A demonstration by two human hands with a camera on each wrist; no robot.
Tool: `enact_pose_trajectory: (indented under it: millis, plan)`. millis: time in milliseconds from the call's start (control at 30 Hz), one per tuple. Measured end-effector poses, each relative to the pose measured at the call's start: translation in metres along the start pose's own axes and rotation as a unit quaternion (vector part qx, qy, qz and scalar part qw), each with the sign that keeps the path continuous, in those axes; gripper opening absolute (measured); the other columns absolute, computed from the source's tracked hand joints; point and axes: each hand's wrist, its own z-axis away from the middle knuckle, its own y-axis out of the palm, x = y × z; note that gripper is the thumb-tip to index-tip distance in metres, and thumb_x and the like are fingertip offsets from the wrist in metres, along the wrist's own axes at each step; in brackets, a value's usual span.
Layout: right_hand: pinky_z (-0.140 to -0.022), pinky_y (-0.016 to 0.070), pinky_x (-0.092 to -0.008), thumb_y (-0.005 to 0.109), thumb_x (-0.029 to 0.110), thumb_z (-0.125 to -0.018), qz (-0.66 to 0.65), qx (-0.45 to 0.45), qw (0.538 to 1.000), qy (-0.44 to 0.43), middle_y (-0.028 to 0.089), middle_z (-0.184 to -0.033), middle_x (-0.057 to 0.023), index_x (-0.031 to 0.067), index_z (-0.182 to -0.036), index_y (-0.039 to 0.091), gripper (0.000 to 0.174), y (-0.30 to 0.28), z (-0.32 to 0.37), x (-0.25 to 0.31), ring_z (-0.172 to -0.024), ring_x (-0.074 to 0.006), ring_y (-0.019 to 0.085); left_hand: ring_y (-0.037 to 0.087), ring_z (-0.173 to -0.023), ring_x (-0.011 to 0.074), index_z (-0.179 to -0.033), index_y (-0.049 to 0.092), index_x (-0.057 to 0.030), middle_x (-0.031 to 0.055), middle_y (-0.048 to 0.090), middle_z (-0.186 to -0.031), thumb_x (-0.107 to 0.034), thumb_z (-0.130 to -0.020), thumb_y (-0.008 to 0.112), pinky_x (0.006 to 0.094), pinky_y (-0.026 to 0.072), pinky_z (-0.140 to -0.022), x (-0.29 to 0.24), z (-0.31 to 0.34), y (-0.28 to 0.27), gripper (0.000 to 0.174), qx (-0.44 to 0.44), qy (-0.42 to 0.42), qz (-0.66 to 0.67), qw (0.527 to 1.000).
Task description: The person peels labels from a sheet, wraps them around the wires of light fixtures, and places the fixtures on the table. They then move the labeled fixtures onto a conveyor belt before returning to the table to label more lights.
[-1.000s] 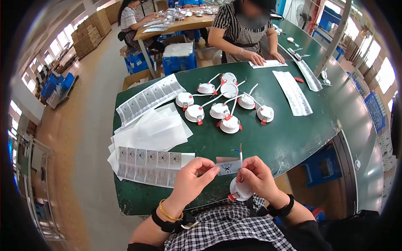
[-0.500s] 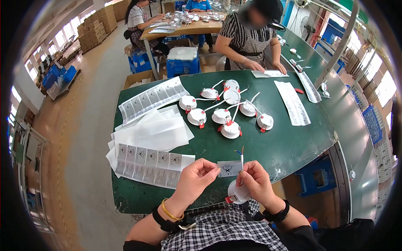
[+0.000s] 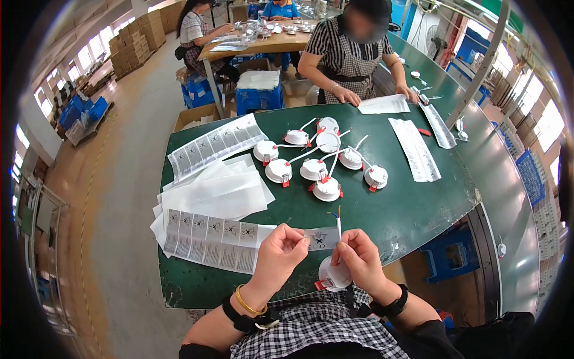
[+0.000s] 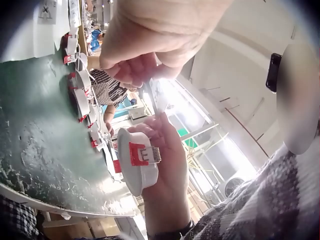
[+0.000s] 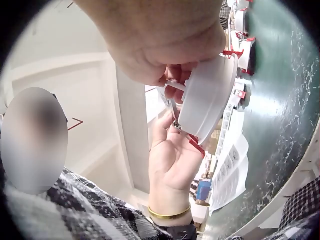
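Label (image 3: 323, 239) lay stretched crosswise: left hand (image 3: 280, 256) pinched one end, right hand (image 3: 360, 261) clamped the other against the upright cable (image 3: 338, 220).

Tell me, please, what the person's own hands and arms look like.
Both forearms are bare. The left hand has a gold bangle and a black strap at the wrist. The right hand has only a black band. The top is black-and-white checked.

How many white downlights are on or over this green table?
10. Nine downlights cluster on the green table; the tenth is held in the right hand at its near edge. None seems hidden, though some overlap.
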Motion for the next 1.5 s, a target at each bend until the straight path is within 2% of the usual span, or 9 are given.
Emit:
enact_pose_trajectory:
  millis: [533,833,933,1033,1100,1167,1233,1267,1500]
  plan:
    - [-0.065,0.0471,-0.0244,0.05,0.012,-0.098,-0.032,-0.047,0.998,0.021,0.059,-0.076,-0.0032,0.0034,-0.098,0.048,0.009,0.007,-0.021,-0.004,-0.069,-0.0102,0.057,0.048,-0.073,0.0016,-0.088,0.054,-0.0046,-0.0031,0.054,-0.082,-0.008,-0.09,0.064,0.0171,0.0409,-0.068,0.011,-0.02,0.002,0.01,-0.047,-0.018,0.022,0.998]
    - [-0.067,0.0485,-0.0255,0.05,0.012,-0.098,-0.019,-0.084,0.996,0.013,0.058,-0.079,-0.003,0.0023,-0.099,0.048,0.01,0.007,-0.02,-0.007,-0.07,-0.0105,0.057,0.057,-0.085,0.0087,-0.096,0.043,-0.0043,0.0089,0.062,-0.095,0.001,-0.087,0.063,0.024,0.0478,-0.08,0.015,-0.024,-0.002,0.022,-0.051,0.003,0.088,0.995]
    - [-0.068,0.0482,-0.0253,0.05,0.012,-0.098,-0.027,-0.08,0.996,0.007,0.058,-0.079,-0.0028,0.0024,-0.099,0.048,0.01,0.005,-0.017,-0.007,-0.071,-0.0105,0.057,0.058,-0.09,0.0097,-0.1,0.045,-0.0037,0.01,0.062,-0.1,-0.002,-0.089,0.062,0.0252,0.0475,-0.082,0.006,-0.018,-0.004,0.02,-0.041,0.0,0.034,0.999]
    - [-0.068,0.0479,-0.0249,0.049,0.012,-0.099,-0.014,-0.085,0.996,0.016,0.058,-0.078,-0.0029,0.0024,-0.098,0.048,0.01,0.001,-0.016,-0.004,-0.071,-0.0103,0.057,0.059,-0.093,0.01,-0.114,0.048,-0.0009,0.0077,0.063,-0.102,-0.009,-0.091,0.062,0.0266,0.047,-0.085,-0.001,-0.018,-0.006,0.028,-0.031,0.002,0.016,0.999]
    - [-0.066,0.0473,-0.0242,0.05,0.013,-0.099,-0.027,-0.07,0.997,0.02,0.059,-0.077,-0.0028,0.0018,-0.099,0.049,0.011,-0.001,-0.014,-0.006,-0.069,-0.0097,0.056,0.058,-0.094,0.0099,-0.129,0.045,0.0001,0.0052,0.063,-0.107,-0.018,-0.093,0.062,0.0257,0.0455,-0.085,-0.003,-0.023,-0.005,0.044,0.031,-0.03,-0.001,0.999]
    - [-0.065,0.0468,-0.0235,0.05,0.013,-0.099,-0.036,-0.051,0.998,0.024,0.059,-0.076,-0.0027,0.0012,-0.099,0.049,0.012,0.0,-0.014,-0.006,-0.068,-0.009,0.056,0.057,-0.089,0.0079,-0.127,0.052,0.0008,0.003,0.064,-0.105,-0.022,-0.092,0.065,0.0221,0.0449,-0.08,-0.011,-0.029,0.007,0.044,0.069,-0.045,-0.014,0.996]
    - [-0.065,0.0464,-0.0232,0.05,0.013,-0.099,-0.032,-0.048,0.998,0.028,0.059,-0.077,-0.0026,0.0014,-0.1,0.049,0.012,-0.001,-0.013,-0.004,-0.069,-0.0088,0.056,0.056,-0.083,0.0057,-0.11,0.063,0.0027,0.0009,0.066,-0.095,-0.024,-0.09,0.067,0.02,0.0447,-0.074,-0.013,-0.036,0.013,0.034,0.11,-0.117,-0.089,0.983]
    - [-0.065,0.0464,-0.0232,0.05,0.013,-0.099,-0.032,-0.051,0.998,0.027,0.059,-0.077,-0.0026,0.0014,-0.1,0.049,0.012,-0.002,-0.012,-0.004,-0.069,-0.0088,0.056,0.055,-0.082,0.0043,-0.1,0.068,0.0046,-0.0003,0.066,-0.087,-0.022,-0.09,0.067,0.0198,0.0453,-0.072,-0.02,-0.037,0.015,0.028,0.111,-0.103,-0.141,0.978]
    - [-0.064,0.046,-0.0226,0.051,0.013,-0.099,-0.057,-0.036,0.998,0.018,0.059,-0.077,-0.0022,0.0016,-0.1,0.05,0.012,-0.01,-0.01,-0.001,-0.069,-0.0083,0.056,0.056,-0.082,0.0065,-0.109,0.067,0.0032,0.0021,0.067,-0.09,-0.025,-0.092,0.064,0.0229,0.0468,-0.073,-0.018,-0.038,0.005,0.033,0.14,-0.093,-0.121,0.978]
